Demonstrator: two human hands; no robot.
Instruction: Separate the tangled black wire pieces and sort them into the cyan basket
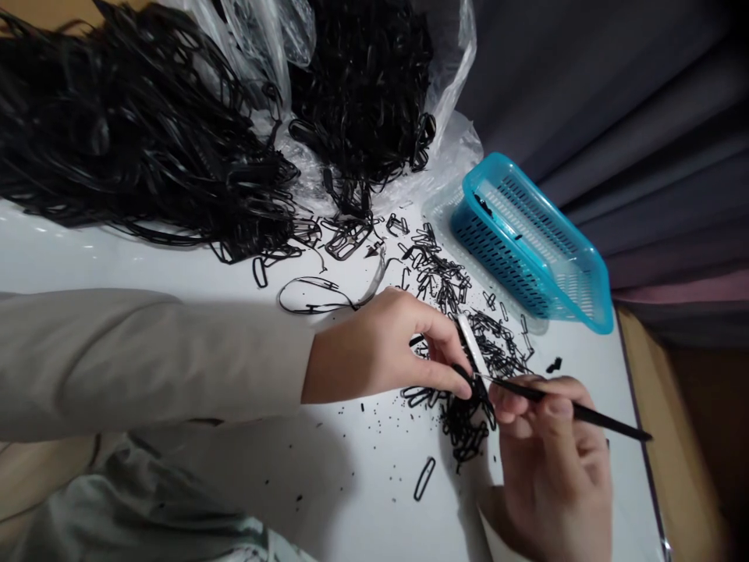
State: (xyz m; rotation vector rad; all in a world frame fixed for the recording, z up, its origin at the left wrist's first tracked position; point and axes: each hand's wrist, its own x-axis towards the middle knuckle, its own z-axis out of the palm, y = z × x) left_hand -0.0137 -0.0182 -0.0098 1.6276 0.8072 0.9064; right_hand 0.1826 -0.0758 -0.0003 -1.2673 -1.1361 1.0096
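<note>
My left hand (383,343) reaches in from the left, thumb and forefinger pinched on a small black rubber-like piece (462,370). My right hand (555,468), at the lower right, grips a slim black-handled tool (614,424) like a pen. The tool's thin metal tip meets the piece at my left fingertips; its exact kind is not clear. Under and around both hands lies a loose pile of small black loops and offcuts (497,343). A narrow white strip (473,347) rests on this pile, just beyond my left fingertips.
A blue perforated basket (602,289) stands at the right, with a few black bits inside. Large tangles of black strips (117,133) and clear plastic bags (456,148) fill the back of the white table (234,484). A dark curtain (585,86) hangs behind.
</note>
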